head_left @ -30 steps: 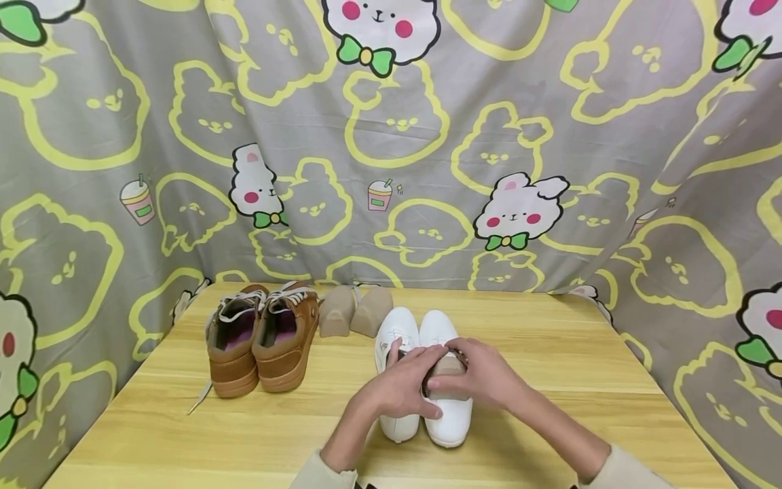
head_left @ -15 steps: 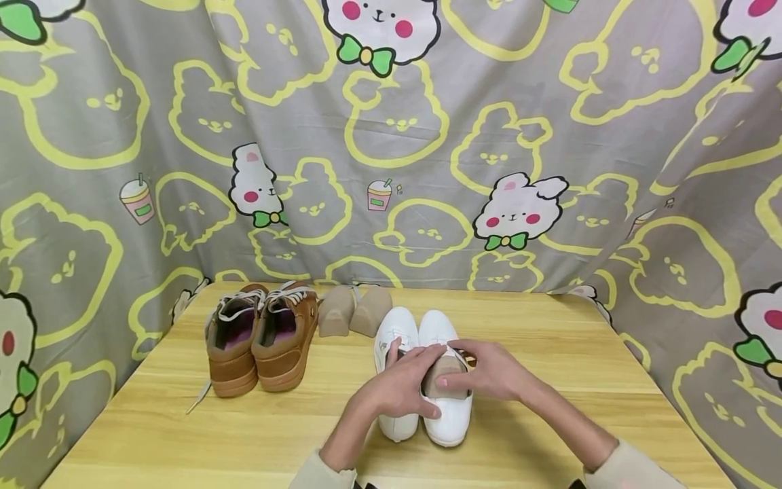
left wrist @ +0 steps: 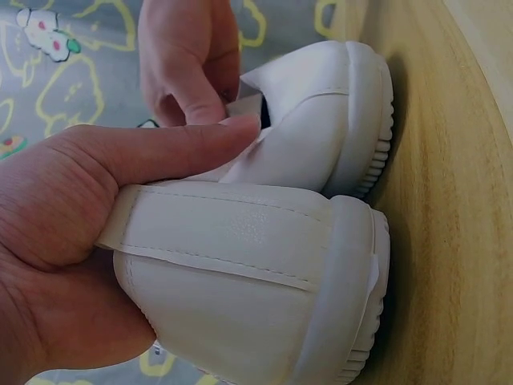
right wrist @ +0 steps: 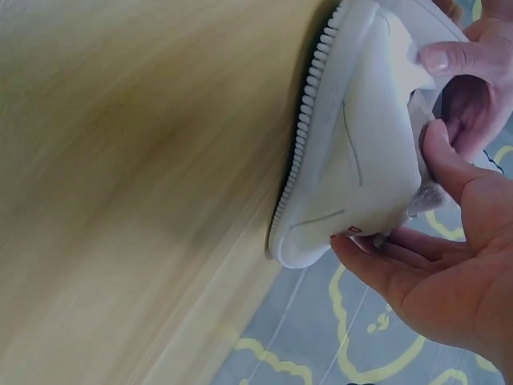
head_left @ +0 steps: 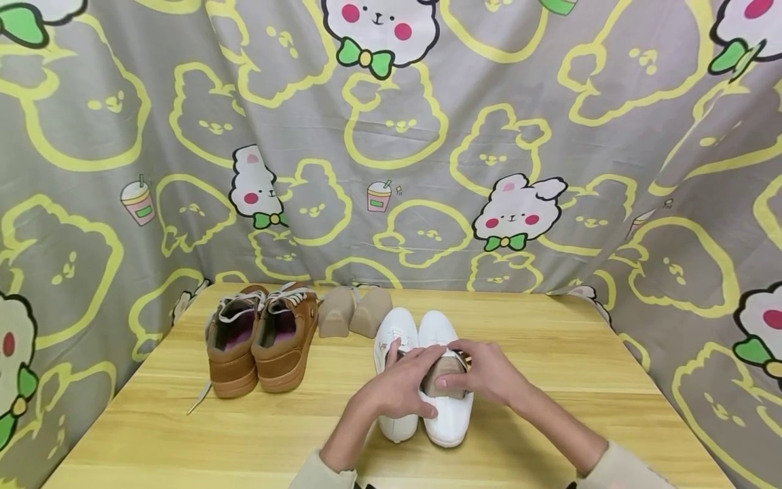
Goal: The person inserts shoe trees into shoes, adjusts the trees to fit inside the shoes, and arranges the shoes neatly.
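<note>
A pair of white shoes stands side by side in the head view, toes pointing away. In the opening of the right white shoe [head_left: 449, 414] sits a beige shoe tree [head_left: 449, 372]. My left hand [head_left: 400, 384] reaches over the left white shoe [head_left: 400, 426] and holds the right shoe at its collar, thumb toward the heel. My right hand [head_left: 495, 373] has its thumb on the shoe tree and its fingers at the tongue and lace area. The right wrist view shows that thumb [right wrist: 449, 160] against the beige edge and the fingertips at the white upper.
Brown lace-up shoes [head_left: 284, 353] stand to the left, with a loose lace trailing on the wooden table [head_left: 550, 435]. Between them and the white pair stand two more beige shoe trees [head_left: 336, 312]. A printed curtain [head_left: 415, 238] closes off the back and sides.
My right thumb has shifted slightly to the right and down over the shoe tree. My left hand stays on the white shoe, and the shoes have hardly moved.
</note>
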